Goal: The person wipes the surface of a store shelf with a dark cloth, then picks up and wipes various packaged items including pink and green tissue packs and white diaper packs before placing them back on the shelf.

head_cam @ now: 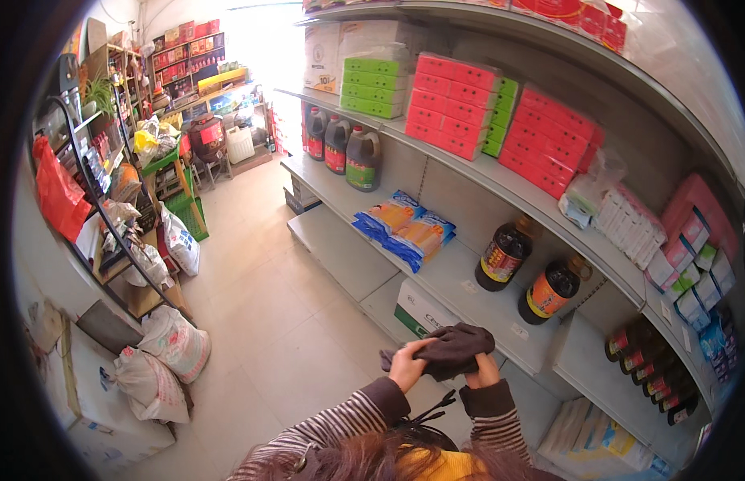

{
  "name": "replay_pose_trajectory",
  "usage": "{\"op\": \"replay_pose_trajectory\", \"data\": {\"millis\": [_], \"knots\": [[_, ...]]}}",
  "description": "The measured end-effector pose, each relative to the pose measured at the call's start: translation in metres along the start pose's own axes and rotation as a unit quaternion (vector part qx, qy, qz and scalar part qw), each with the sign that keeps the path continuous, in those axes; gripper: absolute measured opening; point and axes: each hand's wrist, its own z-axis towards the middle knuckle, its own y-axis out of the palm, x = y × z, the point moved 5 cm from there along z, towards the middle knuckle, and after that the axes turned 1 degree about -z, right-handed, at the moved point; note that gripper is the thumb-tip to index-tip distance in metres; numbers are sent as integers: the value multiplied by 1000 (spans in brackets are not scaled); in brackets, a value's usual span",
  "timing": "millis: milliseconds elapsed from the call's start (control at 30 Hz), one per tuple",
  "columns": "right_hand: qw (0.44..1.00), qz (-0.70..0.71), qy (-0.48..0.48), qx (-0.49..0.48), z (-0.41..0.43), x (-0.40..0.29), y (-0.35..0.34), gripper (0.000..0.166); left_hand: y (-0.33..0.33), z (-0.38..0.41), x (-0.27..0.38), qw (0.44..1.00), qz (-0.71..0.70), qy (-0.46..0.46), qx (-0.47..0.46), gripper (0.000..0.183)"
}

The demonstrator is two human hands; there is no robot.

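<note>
A crumpled dark brown cloth is held up in front of me between both hands. My left hand grips its left side, and a small end of the fabric sticks out past the fingers. On the lower right edge of the cloth is my right hand, its fingers partly hidden behind the folds. Just beyond the cloth, a white and green carton stands on the bottom shelf. Two large dark sauce bottles stand on the grey shelf above it, with blue and orange food packets to their left.
Pink tissue packs and green ones line the upper shelf. Several small dark bottles stand at the right. Filled sacks and a black-framed rack flank the tiled aisle at left.
</note>
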Motion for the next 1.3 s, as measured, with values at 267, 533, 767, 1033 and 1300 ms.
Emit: {"op": "replay_pose_trajectory", "data": {"millis": [267,533,767,1033,1300], "knots": [[991,46,80,-95,98,70,44,41,-71,59,33,993,81,78,48,35],[993,101,23,-49,216,65,9,42,-90,185,52,982,-4,44,-184,45],[998,59,9,-25,294,20,17,46,-212,365,110,982,-22,178,50,48],[996,75,-5,41,359,33,30,40,-341,590,195,916,68,369,139,76],[979,91,-49,177,386,72,38,41,-337,734,225,971,19,203,-124,74]]}}
